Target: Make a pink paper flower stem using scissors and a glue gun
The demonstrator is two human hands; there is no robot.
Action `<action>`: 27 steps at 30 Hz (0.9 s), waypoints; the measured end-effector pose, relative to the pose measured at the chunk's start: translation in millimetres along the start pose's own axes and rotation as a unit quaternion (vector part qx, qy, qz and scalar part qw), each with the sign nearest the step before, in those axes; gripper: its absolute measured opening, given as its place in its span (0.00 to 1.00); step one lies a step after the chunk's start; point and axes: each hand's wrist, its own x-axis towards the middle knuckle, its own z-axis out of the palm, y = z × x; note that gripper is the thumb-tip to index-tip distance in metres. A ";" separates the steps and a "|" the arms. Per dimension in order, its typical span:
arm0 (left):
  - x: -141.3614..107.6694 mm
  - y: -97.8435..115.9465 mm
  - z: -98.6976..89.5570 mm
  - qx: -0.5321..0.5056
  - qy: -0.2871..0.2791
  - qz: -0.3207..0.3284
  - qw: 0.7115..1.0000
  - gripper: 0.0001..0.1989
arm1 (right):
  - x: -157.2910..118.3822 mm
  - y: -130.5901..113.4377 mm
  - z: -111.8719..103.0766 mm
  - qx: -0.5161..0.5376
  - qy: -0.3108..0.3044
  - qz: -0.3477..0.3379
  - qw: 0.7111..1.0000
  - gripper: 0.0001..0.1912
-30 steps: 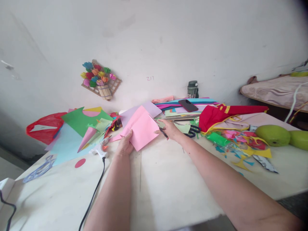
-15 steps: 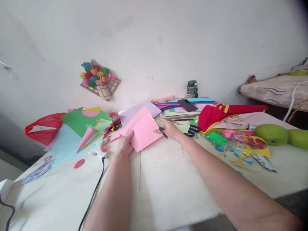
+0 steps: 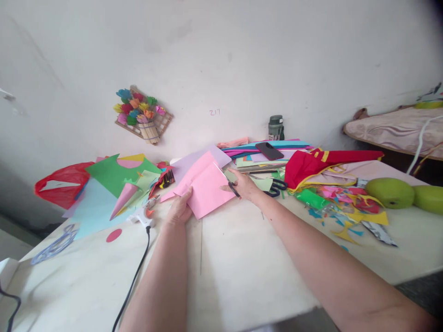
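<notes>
A folded sheet of pink paper (image 3: 211, 189) is held up just above the table. My left hand (image 3: 180, 207) grips its lower left side, thumb on top and fingers underneath. My right hand (image 3: 242, 184) is closed around the dark handles of a pair of scissors (image 3: 234, 190). The blades lie along the paper's right edge, pointing up and left, partly hidden by the paper. Behind the pink sheet a lilac sheet (image 3: 197, 161) lies on the table.
On the left are a glue gun (image 3: 142, 214) with a black cord, a pink paper cone (image 3: 123, 201) and a green sheet (image 3: 107, 173). At the back, a phone (image 3: 269, 151) rests on stacked paper. To the right are a red apron (image 3: 304, 168), paper scraps (image 3: 367, 207) and green fruit (image 3: 390, 192).
Almost nothing differs. The pink paper's upper edge sits very slightly higher; both hands keep their hold in nearly the same place.
</notes>
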 end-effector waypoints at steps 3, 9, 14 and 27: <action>0.9 -0.6 -0.4 -0.004 0.000 0.000 1.000 0.15 | -0.3 -1.3 0.8 0.005 0.003 -0.001 1.000 0.37; 1.1 -1.0 -1.1 -0.006 -0.002 -0.001 1.000 0.16 | 0.4 -2.0 3.0 0.029 0.014 0.009 0.999 0.37; 1.6 -1.4 -2.5 -0.001 -0.013 0.000 1.000 0.17 | 1.2 -0.7 4.8 0.059 0.006 0.018 0.998 0.39; 4.2 0.3 -5.9 -0.030 0.008 -0.019 0.999 0.14 | 3.5 2.8 6.3 0.100 -0.002 0.022 0.995 0.40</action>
